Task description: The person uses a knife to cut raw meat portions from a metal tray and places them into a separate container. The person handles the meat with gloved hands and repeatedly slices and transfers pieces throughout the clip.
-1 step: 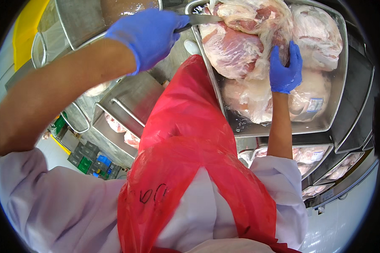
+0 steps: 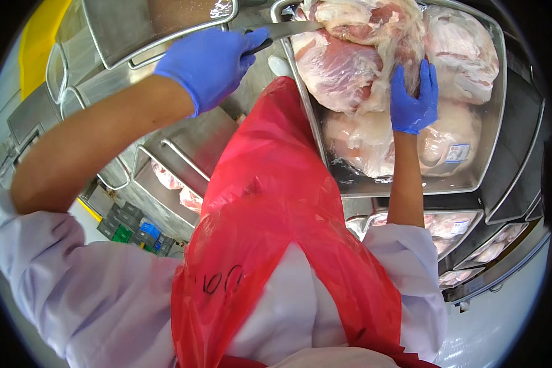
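My left hand (image 2: 205, 66), in a blue glove, is closed around the dark handle of a knife (image 2: 291, 29). The blade points right across the rim of a metal tray (image 2: 316, 132), its tip at a large piece of raw meat (image 2: 337, 70) with pale fat and membrane. Spread against the right side of this meat is my right hand (image 2: 414, 101), also blue-gloved, thumb apart from the fingers; fingertips rest on the loose fatty flap. Other large pieces share the tray: a pale one (image 2: 460, 55) at the far right and a plastic-wrapped, labelled one (image 2: 451, 144) nearer me.
A second metal tub (image 2: 119, 30) with brownish liquid stands far left. Below my left forearm is a metal bin (image 2: 193, 147) with meat pieces. More trays of wrapped meat (image 2: 454, 224) sit at the right, beside dark containers (image 2: 515, 147). Small coloured crates (image 2: 132, 227) lie farther off left.
My left hand has shifted slightly left and toward me, and its forearm has swung a little to the right. The knife tip stays at the meat. My right hand has hardly moved.
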A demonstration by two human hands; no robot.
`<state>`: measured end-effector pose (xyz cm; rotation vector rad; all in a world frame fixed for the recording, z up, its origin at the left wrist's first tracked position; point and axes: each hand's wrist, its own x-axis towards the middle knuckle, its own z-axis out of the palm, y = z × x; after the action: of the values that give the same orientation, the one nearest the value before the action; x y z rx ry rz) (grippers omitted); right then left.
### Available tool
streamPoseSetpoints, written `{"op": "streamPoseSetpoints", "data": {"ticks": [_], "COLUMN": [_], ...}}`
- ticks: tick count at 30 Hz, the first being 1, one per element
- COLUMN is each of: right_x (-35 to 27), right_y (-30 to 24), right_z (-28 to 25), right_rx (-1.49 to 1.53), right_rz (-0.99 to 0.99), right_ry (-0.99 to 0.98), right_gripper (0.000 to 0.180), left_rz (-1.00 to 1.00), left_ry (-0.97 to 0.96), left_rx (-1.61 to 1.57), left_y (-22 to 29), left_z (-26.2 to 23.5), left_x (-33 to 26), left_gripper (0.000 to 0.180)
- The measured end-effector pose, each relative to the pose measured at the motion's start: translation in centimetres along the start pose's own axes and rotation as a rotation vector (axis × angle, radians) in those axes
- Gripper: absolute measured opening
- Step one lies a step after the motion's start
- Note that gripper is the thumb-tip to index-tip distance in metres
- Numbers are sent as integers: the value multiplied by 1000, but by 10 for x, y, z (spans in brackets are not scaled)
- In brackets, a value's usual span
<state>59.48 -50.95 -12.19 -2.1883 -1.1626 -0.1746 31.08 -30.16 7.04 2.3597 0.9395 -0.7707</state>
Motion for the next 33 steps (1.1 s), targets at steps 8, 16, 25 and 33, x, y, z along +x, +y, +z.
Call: {"op": "streamPoseSetpoints", "data": {"ticks": [8,16,25,33], "right_x": [-1,0,-4,12], "right_y": [14,18,26,26], "right_z": [10,6,6,1], "right_rx": [1,35,-46,9], "right_rz": [-67,4,18,-95], "right_ry": [28,14,24,7], "right_gripper": [56,56,55,41], "left_rz": [-167,-140,-106,-4], "left_ry": [279,525,581,521], "left_rx": [-383,-415,-463,-494], "left_y": [-6,-14,-30,-45], "left_z": [140,225,293,230], "left_x": [-42,-15,27,10], "left_gripper": [51,53,55,43]}}
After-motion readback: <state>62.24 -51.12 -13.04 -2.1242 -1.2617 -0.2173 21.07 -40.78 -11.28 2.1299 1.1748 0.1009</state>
